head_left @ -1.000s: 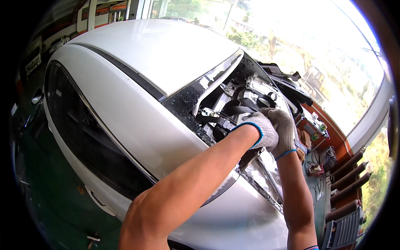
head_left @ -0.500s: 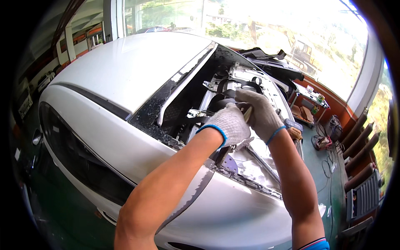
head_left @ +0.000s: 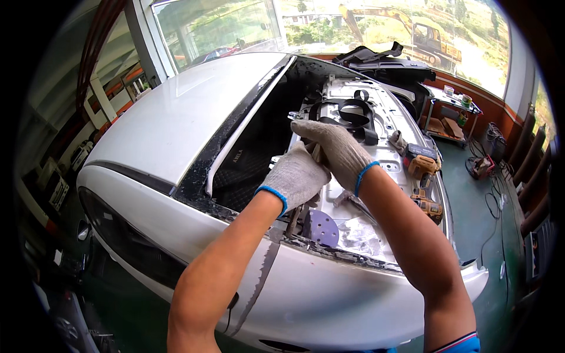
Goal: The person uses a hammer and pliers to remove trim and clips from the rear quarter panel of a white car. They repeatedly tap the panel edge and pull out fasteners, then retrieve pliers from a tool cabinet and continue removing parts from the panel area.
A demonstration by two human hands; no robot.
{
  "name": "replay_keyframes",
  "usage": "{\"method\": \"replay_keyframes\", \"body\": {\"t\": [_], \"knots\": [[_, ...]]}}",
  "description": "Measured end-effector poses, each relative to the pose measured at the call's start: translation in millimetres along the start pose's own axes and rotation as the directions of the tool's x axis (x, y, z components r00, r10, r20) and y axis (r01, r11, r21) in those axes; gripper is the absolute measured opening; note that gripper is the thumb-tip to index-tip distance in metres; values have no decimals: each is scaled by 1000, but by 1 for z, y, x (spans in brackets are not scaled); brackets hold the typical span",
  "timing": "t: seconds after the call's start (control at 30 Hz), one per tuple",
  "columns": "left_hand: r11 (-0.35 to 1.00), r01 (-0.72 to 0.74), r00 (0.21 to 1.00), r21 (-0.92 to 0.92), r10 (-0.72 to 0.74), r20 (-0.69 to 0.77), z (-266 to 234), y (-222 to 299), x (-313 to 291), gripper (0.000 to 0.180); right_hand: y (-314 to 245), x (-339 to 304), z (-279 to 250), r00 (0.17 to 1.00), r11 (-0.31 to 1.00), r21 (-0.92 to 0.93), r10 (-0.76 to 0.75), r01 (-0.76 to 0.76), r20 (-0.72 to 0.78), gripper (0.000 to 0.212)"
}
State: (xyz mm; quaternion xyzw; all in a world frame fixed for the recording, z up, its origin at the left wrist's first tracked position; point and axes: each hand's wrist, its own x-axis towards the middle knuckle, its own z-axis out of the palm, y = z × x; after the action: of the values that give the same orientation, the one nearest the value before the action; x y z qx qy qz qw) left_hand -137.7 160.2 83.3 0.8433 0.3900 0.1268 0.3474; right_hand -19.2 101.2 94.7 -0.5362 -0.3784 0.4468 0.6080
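My two hands, in off-white knit gloves with blue cuffs, meet above the rear of a white car (head_left: 347, 294). My left hand (head_left: 298, 176) has its fingers curled in against the palm side of my right hand (head_left: 336, 150). The right hand is bent over at the knuckles, closed. Whatever lies between them is hidden by the gloves. Just beyond the hands, looped black straps (head_left: 372, 126) rest on the bare metal rear shelf (head_left: 347, 88). Below the left hand a purple sanding disc (head_left: 322, 228) with holes leans by the window opening's edge.
Cordless power tools (head_left: 421, 163) lie at the shelf's right side, by a crumpled glove (head_left: 398, 142). Dark trim pieces (head_left: 382, 67) are piled beyond. A small cart (head_left: 450, 112) and cables (head_left: 494, 197) stand or lie right. The open window frame (head_left: 247, 132) is left of the hands.
The view has shifted, showing more of the power tools and the straps. My hands remain together and now appear lower left of the straps, which they partly covered before.
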Motion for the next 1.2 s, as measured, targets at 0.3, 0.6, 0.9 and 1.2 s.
{"method": "replay_keyframes", "body": {"t": [0.3,0.6,0.9,1.2], "knots": [[991,32,999,133,-27,-40,-1,13,-3,40,16,26,-8,709,35,-853,-574,521,409,30],[950,21,994,310,13,-109,21,4,10,28,27,40,-17,783,62,-895,-513,442,352,20],[306,-218,920,927,382,90,21,3,9,24,29,45,-17,693,-23,-897,-625,442,358,20],[224,-237,944,945,284,169,10,7,5,24,43,69,-8,729,91,-904,-628,417,272,35]]}}
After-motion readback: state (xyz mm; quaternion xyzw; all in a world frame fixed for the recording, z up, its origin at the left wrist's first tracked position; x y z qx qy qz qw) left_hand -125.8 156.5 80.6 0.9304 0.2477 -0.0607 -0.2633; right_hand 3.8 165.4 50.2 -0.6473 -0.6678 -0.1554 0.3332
